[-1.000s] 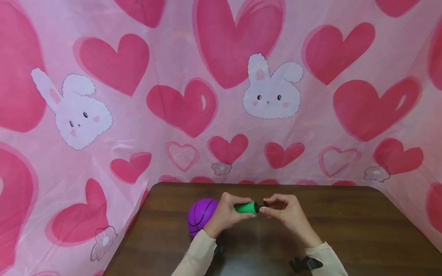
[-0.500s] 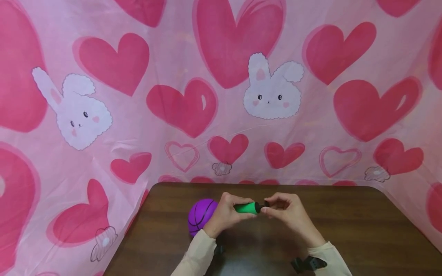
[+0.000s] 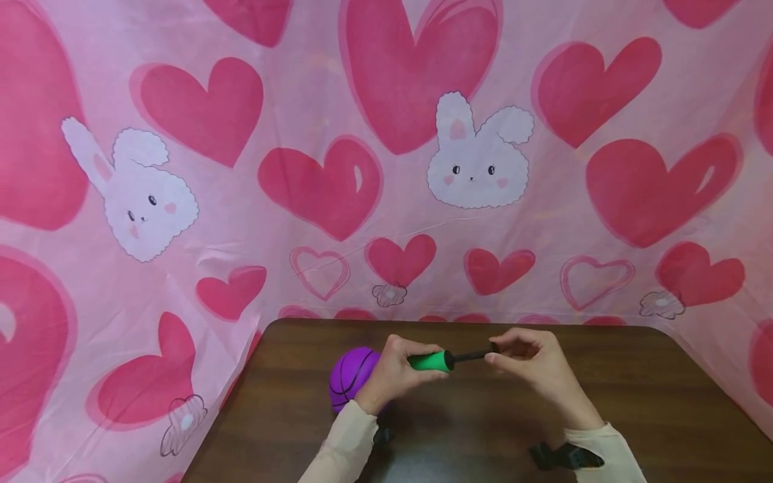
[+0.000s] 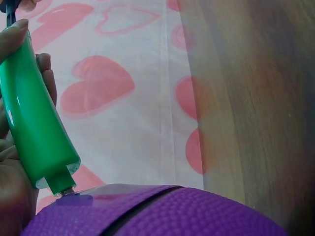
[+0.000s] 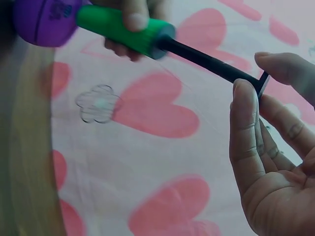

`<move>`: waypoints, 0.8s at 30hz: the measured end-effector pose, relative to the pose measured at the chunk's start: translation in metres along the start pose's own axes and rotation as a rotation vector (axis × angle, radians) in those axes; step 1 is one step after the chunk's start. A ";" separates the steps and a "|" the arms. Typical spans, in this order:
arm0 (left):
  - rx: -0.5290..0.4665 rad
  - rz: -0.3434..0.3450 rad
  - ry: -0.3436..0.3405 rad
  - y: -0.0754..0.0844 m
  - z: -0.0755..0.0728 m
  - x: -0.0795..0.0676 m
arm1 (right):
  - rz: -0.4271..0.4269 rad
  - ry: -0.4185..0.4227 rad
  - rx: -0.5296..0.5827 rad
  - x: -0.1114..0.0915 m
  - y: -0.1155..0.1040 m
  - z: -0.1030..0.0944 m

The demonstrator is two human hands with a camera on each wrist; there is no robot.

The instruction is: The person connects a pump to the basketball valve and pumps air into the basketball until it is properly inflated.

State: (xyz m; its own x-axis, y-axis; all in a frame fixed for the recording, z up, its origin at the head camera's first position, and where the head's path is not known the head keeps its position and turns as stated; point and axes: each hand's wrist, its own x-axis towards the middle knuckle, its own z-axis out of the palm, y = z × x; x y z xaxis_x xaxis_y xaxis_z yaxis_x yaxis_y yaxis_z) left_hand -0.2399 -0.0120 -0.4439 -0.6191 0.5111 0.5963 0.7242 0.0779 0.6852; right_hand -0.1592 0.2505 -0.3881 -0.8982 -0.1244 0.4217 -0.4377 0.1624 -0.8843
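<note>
My left hand [image 3: 395, 369] grips the green barrel of a hand pump [image 3: 430, 361]. In the left wrist view the nozzle end of the pump [image 4: 39, 118] meets the surface of a purple basketball [image 4: 197, 216]. The ball [image 3: 350, 377] sits left of the left hand, partly hidden behind it. Thumb and fingers of my right hand [image 3: 543, 365] pinch the black handle at the end of the pump's rod. A long stretch of black rod [image 5: 211, 64] shows between barrel and handle in the right wrist view.
Both hands are over a brown wooden table [image 3: 652, 389]. A pink cloth [image 3: 410, 221] with hearts and rabbits hangs behind and beside it. Dark straps [image 3: 568, 457] are on the wrists, near the cream sleeves.
My right hand has moved right with the handle, drawing the black rod well out of the barrel. The left hand and the basketball stay nearly in place.
</note>
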 end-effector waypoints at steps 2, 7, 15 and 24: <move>0.004 0.005 0.002 -0.001 -0.001 0.000 | -0.026 0.017 0.011 -0.001 -0.003 -0.006; 0.011 0.012 0.007 -0.002 -0.003 0.000 | -0.072 0.058 0.021 -0.004 -0.009 -0.019; 0.016 -0.012 0.000 -0.001 -0.005 0.000 | -0.063 0.062 0.028 -0.005 -0.013 -0.025; 0.017 -0.041 0.003 0.001 -0.004 0.000 | -0.042 0.085 0.036 -0.005 -0.013 -0.023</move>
State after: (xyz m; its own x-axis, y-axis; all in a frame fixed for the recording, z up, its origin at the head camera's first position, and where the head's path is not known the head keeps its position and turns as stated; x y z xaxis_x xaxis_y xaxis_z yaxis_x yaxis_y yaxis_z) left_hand -0.2408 -0.0157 -0.4415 -0.6489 0.5050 0.5692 0.7036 0.1133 0.7015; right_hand -0.1496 0.2711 -0.3738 -0.8799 -0.0462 0.4729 -0.4748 0.1231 -0.8714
